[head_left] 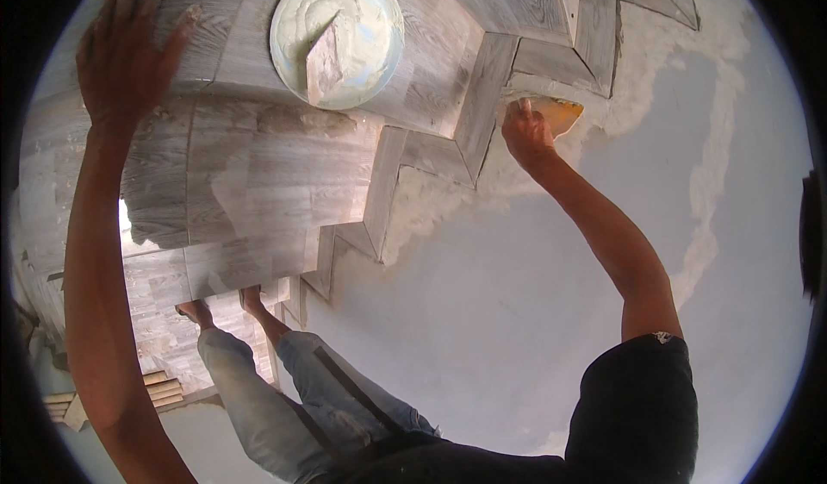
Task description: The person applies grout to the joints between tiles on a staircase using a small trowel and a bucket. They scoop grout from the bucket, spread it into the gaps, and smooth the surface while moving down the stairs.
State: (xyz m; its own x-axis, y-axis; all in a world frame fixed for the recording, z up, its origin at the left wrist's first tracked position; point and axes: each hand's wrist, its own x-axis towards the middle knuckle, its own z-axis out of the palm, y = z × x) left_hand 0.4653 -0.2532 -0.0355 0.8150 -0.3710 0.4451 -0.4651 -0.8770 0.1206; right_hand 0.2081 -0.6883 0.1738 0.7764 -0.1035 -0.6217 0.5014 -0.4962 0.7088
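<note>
My right hand (527, 131) grips an orange putty spreader (558, 115), its blade flat against the wall just beyond the stepped skirting tiles (551, 62). My fingers wrap its near end. Off to the far left, my left hand (129, 57) is stretched out with fingers spread over the grey wood-look stair tiles (284, 152); whether it presses on them is hard to tell. Between both hands a round tub (392, 53) of creamy white putty stands on a step. A flat, smeared scraper (324, 66) sticks up out of the putty.
Tiled steps run down toward my feet (250, 299). On the right, the grey-blue wall (500, 294) carries pale putty smears (431, 204) along the zigzag skirting. Stacked tan strips (159, 387) lie at the lower left.
</note>
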